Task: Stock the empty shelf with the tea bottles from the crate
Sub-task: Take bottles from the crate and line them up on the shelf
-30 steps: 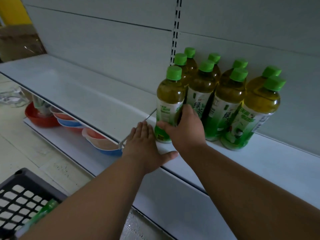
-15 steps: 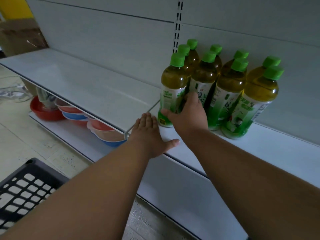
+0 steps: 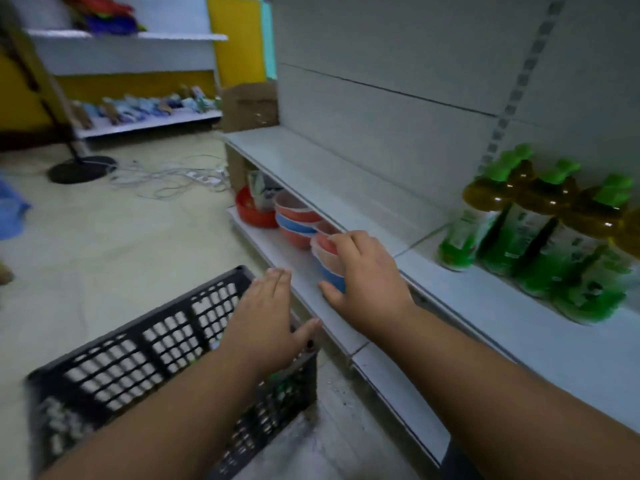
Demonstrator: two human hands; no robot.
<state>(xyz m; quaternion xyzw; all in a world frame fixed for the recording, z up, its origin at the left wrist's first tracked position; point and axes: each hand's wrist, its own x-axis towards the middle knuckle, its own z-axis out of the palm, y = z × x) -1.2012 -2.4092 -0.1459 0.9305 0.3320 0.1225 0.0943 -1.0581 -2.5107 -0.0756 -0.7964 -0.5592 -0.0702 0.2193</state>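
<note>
Both hands empty, fingers spread, gripping nothing. Left hand (image 3: 266, 317) hovering palm-down over the near right corner of the black crate (image 3: 138, 362), fingers together, thumb sticking out right. Right hand (image 3: 363, 282) hanging in front of the shelf (image 3: 502, 306) edge, fingers loosely curled, overlapping the stacked bowls (image 3: 301, 223) on the lower shelf (image 3: 277, 251) in view; touching them or not, cannot tell. Tea bottles (image 3: 540, 230) standing upright in a tight cluster on the shelf at far right, green caps, green labels, well apart from both hands. Bottles blurring heavily, count unclear. Crate sitting on the floor (image 3: 104, 237) just beside the lower shelf, something green showing through its mesh at the near corner, too blurry to identify. Cables (image 3: 166, 174) and a round black stand base (image 3: 81, 169) lying on the floor farther back. Another shelving unit (image 3: 138, 64) with mixed goods standing against the yellow wall behind.
</note>
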